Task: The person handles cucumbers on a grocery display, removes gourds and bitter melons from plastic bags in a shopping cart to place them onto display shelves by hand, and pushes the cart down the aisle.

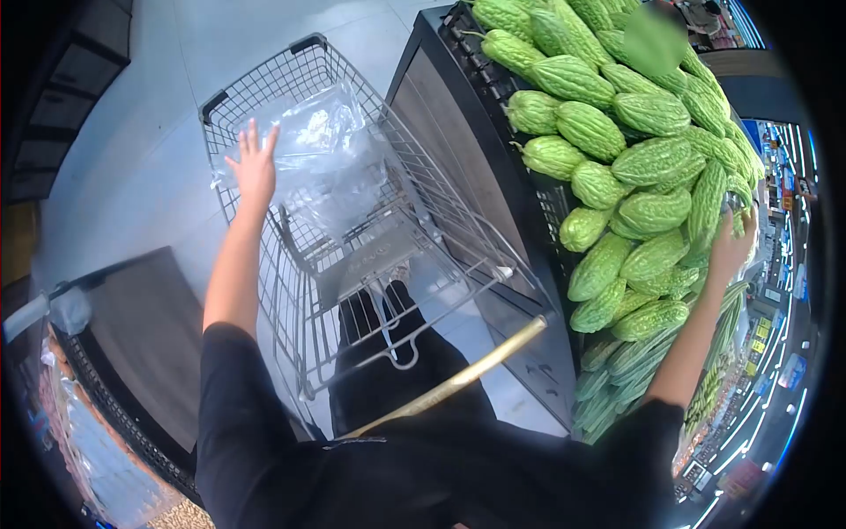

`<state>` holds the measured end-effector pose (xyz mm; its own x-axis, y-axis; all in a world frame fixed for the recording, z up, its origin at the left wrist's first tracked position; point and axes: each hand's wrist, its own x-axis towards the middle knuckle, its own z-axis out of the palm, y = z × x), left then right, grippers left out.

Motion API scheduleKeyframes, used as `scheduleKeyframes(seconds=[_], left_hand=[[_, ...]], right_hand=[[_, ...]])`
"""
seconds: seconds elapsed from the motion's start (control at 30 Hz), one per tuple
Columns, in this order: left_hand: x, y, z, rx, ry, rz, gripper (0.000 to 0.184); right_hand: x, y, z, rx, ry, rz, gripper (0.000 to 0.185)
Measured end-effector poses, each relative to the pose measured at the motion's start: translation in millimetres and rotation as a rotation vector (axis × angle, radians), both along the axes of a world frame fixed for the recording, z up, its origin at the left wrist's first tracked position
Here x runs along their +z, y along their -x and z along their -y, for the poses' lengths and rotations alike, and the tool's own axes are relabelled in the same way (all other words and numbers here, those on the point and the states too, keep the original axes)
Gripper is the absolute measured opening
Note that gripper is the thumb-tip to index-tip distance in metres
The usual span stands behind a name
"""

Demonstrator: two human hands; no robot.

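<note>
Above the left side of a wire shopping cart (414,145), my left hand (255,166) is spread with its fingers apart, beside clear plastic bags (322,132) lying in the basket. Whether it touches the plastic is hard to tell. My right hand (733,240) reaches to the right edge of a heap of green bitter melons (656,163). Its fingers are partly hidden at the melons, and something small and shiny shows near them. What it grips, if anything, cannot be made out.
Long thin green vegetables (617,379) lie below the melons on a dark display stand (449,115). The cart's yellowish handle (467,375) crosses in front of my body. At the left stands another dark stand (132,335) with packaged goods beside it. Grey tiled floor (159,132) shows beyond.
</note>
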<state>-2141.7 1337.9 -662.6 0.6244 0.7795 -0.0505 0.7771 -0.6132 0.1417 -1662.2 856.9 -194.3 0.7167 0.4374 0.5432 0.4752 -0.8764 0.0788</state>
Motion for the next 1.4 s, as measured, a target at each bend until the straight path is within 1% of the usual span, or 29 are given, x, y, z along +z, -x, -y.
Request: scheduleKeyframes(seconds=[0.07, 0.1, 0.13, 0.17, 0.2, 0.23, 0.27, 0.3, 0.33, 0.37, 0.4, 0.47, 0.5, 0.53, 0.57, 0.67, 0.77, 0.8, 0.83, 0.9, 0.97, 1.03, 1.07, 1.13, 1.2, 1.27, 1.33, 1.4], left_hand=[[-53.6, -9.5, 13.7, -0.074, 0.128, -0.185, 0.06], [-74.6, -16.5, 22.4, -0.105, 0.194, -0.267, 0.059], [-97.7, -21.8, 32.0, -0.142, 0.26, -0.349, 0.059], [-126.4, -21.8, 42.6, -0.133, 0.356, -0.373, 0.056], [-148.0, -23.2, 54.6, -0.101, 0.454, -0.401, 0.056], [-165.3, -22.9, 67.2, -0.071, 0.551, -0.432, 0.056], [-183.6, -20.7, 80.5, -0.037, 0.646, -0.465, 0.057], [-211.6, -11.6, 96.5, -0.045, 0.683, -0.454, 0.059], [-244.2, 2.3, 112.6, -0.052, 0.716, -0.443, 0.062], [-262.4, 11.3, 122.2, -0.057, 0.745, -0.431, 0.065], [-261.5, 15.6, 124.6, -0.06, 0.735, -0.425, 0.068], [-251.5, 17.2, 122.3, -0.062, 0.707, -0.408, 0.075], [-258.7, 22.9, 118.0, -0.098, 0.742, -0.385, 0.073], [-274.9, 30.5, 107.4, -0.133, 0.773, -0.359, 0.072], [-279.1, 34.7, 96.2, -0.165, 0.797, -0.333, 0.071], [-238.8, 36.0, 62.5, -0.357, 0.803, -0.574, 0.064], [-101.4, 45.9, 49.8, -0.281, 0.839, -0.419, 0.058], [-87.5, 61.4, 48.8, -0.269, 0.801, -0.358, 0.058], [-73.7, 77.8, 48.9, -0.261, 0.761, -0.297, 0.059], [17.7, 110.4, 51.2, -0.315, 0.494, -0.245, 0.062], [64.3, 146.1, 57.7, -0.26, 0.323, -0.149, 0.068], [107.1, 186.3, 72.2, -0.135, 0.241, -0.122, 0.075], [114.7, 213.1, 83.6, -0.001, 0.344, -0.045, 0.076], [110.8, 270.0, 107.4, 0.264, 0.552, 0.117, 0.079], [93.3, 311.5, 121.4, 0.216, 0.525, 0.076, 0.081], [144.0, 328.5, 143.8, 0.422, 0.878, -0.078, 0.076], [145.1, 366.3, 163.2, 0.307, 0.675, -0.04, 0.06], [145.2, 380.2, 158.1, 0.398, 0.753, -0.066, 0.048]], right_hand=[[-10.9, 104.0, -29.9, 0.218, -0.105, 0.041, 0.045], [-30.8, 145.3, -26.5, 0.326, -0.151, -0.016, 0.036], [-47.3, 185.1, -20.9, 0.443, -0.044, -0.118, 0.033], [-68.6, 223.2, -26.7, 0.55, 0.167, -0.116, 0.032], [-97.0, 257.5, -29.4, 0.568, 0.158, -0.275, 0.03], [-111.4, 285.8, -41.5, 0.517, 0.166, -0.52, 0.03], [-130.6, 304.9, -46.7, 0.396, 0.153, -0.628, 0.035], [-147.2, 317.5, -45.5, 0.331, 0.142, -0.727, 0.038], [-160.3, 324.6, -47.1, 0.329, 0.119, -0.816, 0.042], [-171.8, 331.9, -50.6, 0.324, 0.123, -0.872, 0.041], [-180.4, 339.3, -54.4, 0.319, 0.123, -0.929, 0.04], [-191.9, 347.1, -61.1, 0.331, 0.234, -0.914, 0.038], [-194.0, 351.9, -63.8, 0.335, 0.286, -0.911, 0.037], [-196.2, 355.9, -66.5, 0.31, 0.284, -0.898, 0.036], [-197.6, 358.5, -68.9, 0.289, 0.275, -0.884, 0.035], [-198.3, 364.3, -73.2, 0.252, 0.265, -0.851, 0.035], [-195.3, 372.2, -80.9, 0.239, 0.245, -0.752, 0.039], [-194.5, 375.5, -82.4, 0.235, 0.235, -0.702, 0.04], [-195.5, 379.7, -80.1, 0.197, 0.254, -0.734, 0.043], [-192.9, 390.8, -78.4, 0.177, 0.249, -0.701, 0.042], [-193.1, 404.2, -77.6, 0.144, 0.249, -0.718, 0.042], [-195.4, 420.3, -72.2, 0.131, 0.231, -0.69, 0.042], [-197.1, 430.7, -68.6, 0.123, 0.222, -0.679, 0.042], [-194.5, 451.3, -61.6, 0.105, 0.197, -0.672, 0.045], [-195.9, 463.4, -61.3, 0.089, 0.201, -0.664, 0.045], [-196.1, 488.0, -56.3, 0.073, 0.189, -0.663, 0.045], [-199.0, 512.8, -50.6, 0.05, 0.172, -0.662, 0.045], [-200.5, 539.6, -43.9, 0.021, 0.187, -0.666, 0.046]])
